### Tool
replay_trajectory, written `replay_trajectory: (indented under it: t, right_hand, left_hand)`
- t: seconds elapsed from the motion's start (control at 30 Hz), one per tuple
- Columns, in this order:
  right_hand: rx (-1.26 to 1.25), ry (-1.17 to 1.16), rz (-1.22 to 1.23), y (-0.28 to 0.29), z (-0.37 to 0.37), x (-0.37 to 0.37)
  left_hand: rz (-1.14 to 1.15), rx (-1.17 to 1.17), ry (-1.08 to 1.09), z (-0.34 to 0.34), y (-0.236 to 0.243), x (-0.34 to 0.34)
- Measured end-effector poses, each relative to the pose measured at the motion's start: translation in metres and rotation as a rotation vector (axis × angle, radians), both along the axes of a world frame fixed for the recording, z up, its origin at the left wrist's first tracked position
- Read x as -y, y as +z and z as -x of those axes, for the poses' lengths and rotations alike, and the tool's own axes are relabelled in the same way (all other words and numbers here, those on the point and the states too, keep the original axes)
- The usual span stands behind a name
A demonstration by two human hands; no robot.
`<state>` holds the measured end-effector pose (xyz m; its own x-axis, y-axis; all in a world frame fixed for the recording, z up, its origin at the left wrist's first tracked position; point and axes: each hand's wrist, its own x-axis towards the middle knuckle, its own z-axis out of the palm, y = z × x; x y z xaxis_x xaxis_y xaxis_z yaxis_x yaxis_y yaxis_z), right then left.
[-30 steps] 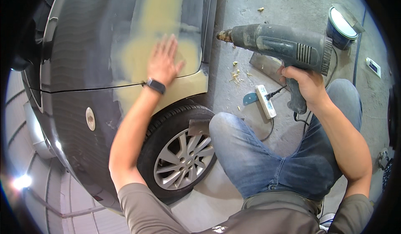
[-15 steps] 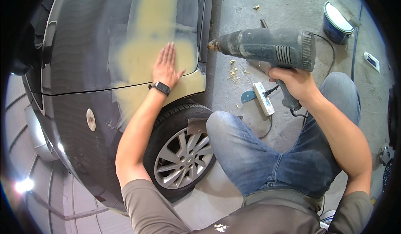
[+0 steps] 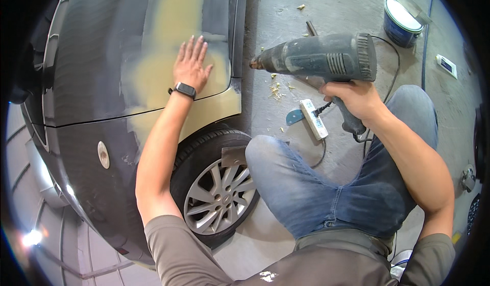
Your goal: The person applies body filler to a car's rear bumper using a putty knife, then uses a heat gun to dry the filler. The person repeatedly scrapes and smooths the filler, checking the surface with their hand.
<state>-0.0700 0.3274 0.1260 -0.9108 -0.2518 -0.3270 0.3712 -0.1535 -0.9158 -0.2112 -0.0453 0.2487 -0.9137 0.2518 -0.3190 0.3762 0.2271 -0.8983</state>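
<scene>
My left hand (image 3: 192, 71) lies flat with its fingers spread on a yellowish filler patch (image 3: 148, 77) on the dark grey car's door (image 3: 102, 51). A black watch is on that wrist. In my right hand (image 3: 357, 96) is the handle of a worn grey-green heat gun (image 3: 321, 56). Its scorched nozzle (image 3: 256, 63) points left at the lower edge of the door, a small gap away from it. A cord runs from the handle's end. Just below my left hand, the filler continues past the door seam onto the panel above the wheel (image 3: 219, 196).
On the concrete floor lie a white power strip (image 3: 313, 118) with a plug in it, a blue flat piece (image 3: 294, 116) and yellowish shavings (image 3: 276, 90). A tub of white paste (image 3: 403, 20) with a flat blade on top stands at the far right, near a small white device (image 3: 446, 66).
My left hand has shifted slightly up and left over the filler, fingers spreading wider. The heat gun stays in my right hand, its nozzle a little lower. The whole view has moved slightly.
</scene>
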Motion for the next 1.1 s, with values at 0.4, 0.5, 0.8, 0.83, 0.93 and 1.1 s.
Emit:
replay_trajectory:
  t: [0.4, 0.5, 0.8, 0.83, 0.93, 1.1]
  right_hand:
    - [-0.077, 0.038, -0.119, -0.004, 0.007, 0.004]
    - [-0.059, 0.035, -0.083, -0.006, 0.009, 0.006]
    - [-0.053, 0.06, -0.111, -0.01, 0.014, 0.018]
    - [-0.035, 0.06, -0.106, -0.009, 0.014, 0.019]
    - [-0.041, 0.04, -0.08, -0.005, 0.013, 0.021]
    - [0.029, 0.045, -0.001, 0.0, 0.014, 0.023]
  left_hand:
    - [0.049, 0.13, 0.031, -0.03, -0.026, 0.02]
    - [0.028, 0.172, 0.052, -0.047, -0.031, 0.026]
    - [0.086, 0.327, 0.098, -0.101, -0.036, 0.034]
    - [0.082, 0.35, 0.115, -0.107, -0.035, 0.034]
    - [0.046, 0.37, 0.129, -0.118, -0.032, 0.032]
    - [-0.035, 0.272, 0.073, -0.097, -0.007, 0.019]
